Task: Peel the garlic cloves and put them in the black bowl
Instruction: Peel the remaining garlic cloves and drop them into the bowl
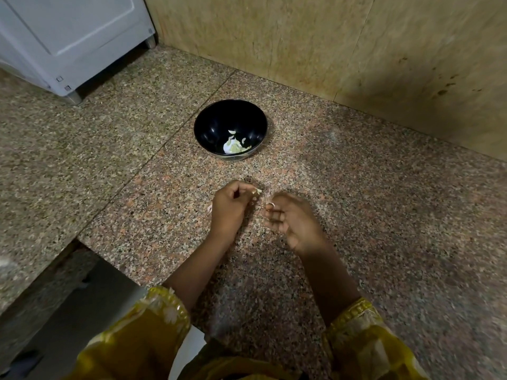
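Both hands hover over the counter (356,187), near the bowl (208,124). Left hand (229,207), fingers curled, pinches a clove (257,191). Right hand (293,223), blurred, pinches a pale scrap (270,205). Peeled cloves (233,146) lie in the bowl.

Free: bare counter (370,215) right of the right hand (290,220), left of the left hand (229,208), and in the strip between the hands and the black bowl (204,116). Obstacles: black bowl, mid-counter; wall (329,37) close behind it, closing the far side; white appliance (68,37) on feet, far left. Counter edge drops away lower left. Pale scrap (210,209) beside left hand, possibly peel; blurred.
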